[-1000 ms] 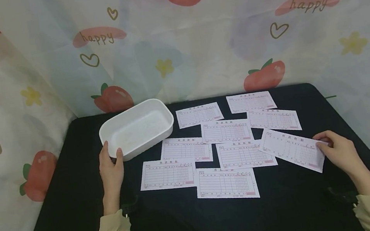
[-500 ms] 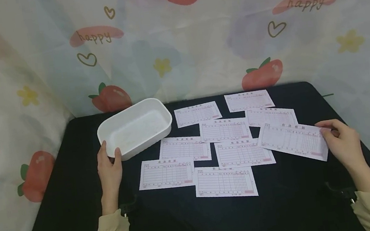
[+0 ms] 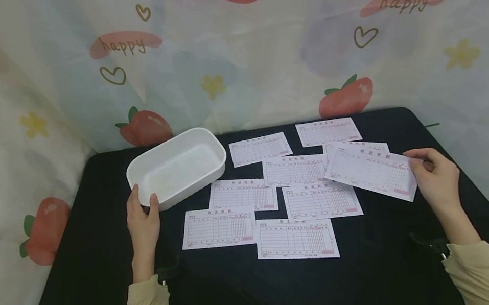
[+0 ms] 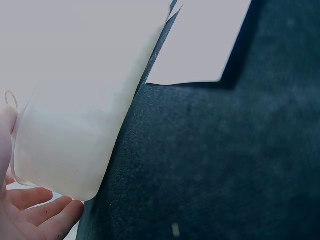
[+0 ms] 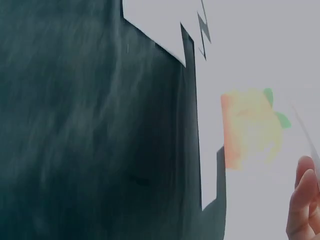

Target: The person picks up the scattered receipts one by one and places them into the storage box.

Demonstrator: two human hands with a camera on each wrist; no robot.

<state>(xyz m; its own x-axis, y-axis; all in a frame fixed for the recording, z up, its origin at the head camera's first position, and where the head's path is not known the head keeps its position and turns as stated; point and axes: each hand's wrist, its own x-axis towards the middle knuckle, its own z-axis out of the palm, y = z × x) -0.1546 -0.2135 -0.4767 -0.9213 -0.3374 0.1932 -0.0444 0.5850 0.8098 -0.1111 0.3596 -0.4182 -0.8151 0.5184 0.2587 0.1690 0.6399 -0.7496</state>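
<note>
A black bench (image 3: 245,296) with rounded far corners; on its far left sits a white rectangular plastic tray (image 3: 181,167), set aslant, its right end farther off; beside the tray and spreading rightward and nearer, eight printed receipt slips (image 3: 218,228) lie in a loose scatter, ruled side up; several meet or overlap at their edges; the nearest slip (image 3: 297,242) has part of its top edge covered by the slip behind it (image 3: 322,203); the rightmost one (image 3: 371,146) is largely hidden in the head view.
</note>
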